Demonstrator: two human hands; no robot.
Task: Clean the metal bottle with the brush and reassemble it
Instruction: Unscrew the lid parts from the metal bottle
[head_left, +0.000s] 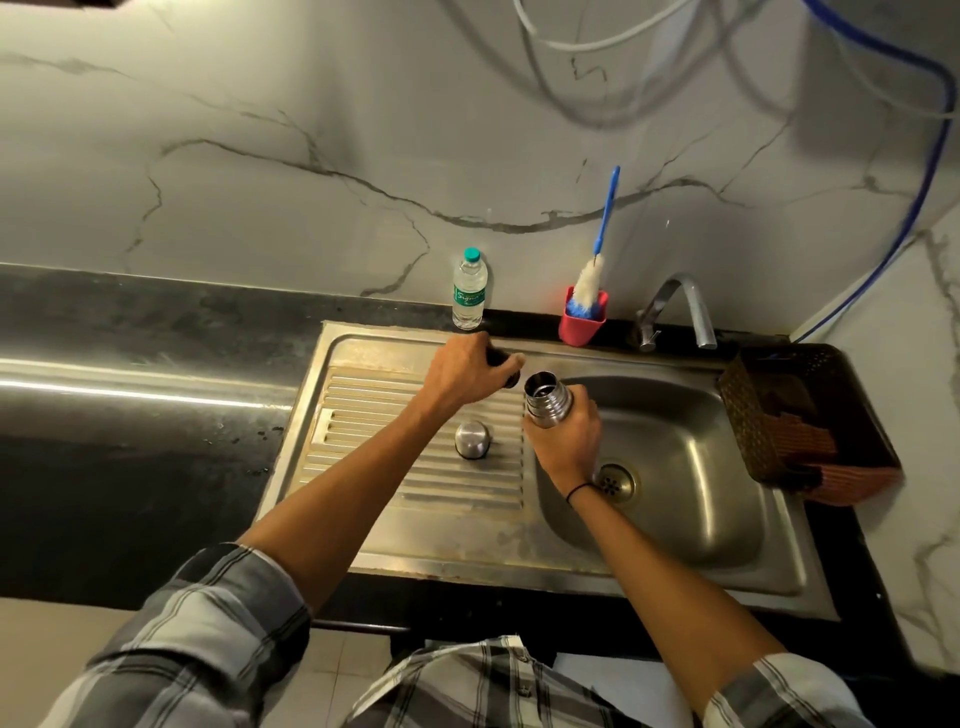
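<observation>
My right hand (566, 441) grips the metal bottle (546, 400) at the left edge of the sink basin, its threaded mouth open and facing up. Just left of it, my left hand (465, 376) holds a dark stopper (145, 379) over the draining board; most of the stopper is hidden by my fingers. The bottle's steel cup cap (471, 440) stands upside down on the ridged draining board (363, 452). The bottle brush (592, 275), blue-handled with white bristles, stands in a red holder (579, 327) behind the sink.
A small plastic water bottle (469, 291) stands at the wall behind the draining board. The tap (685, 306) arches over the basin (675, 467) with its drain (615, 480). A brown basket (769, 415) with cloths sits at the right. Dark counter (130, 415) stretches left.
</observation>
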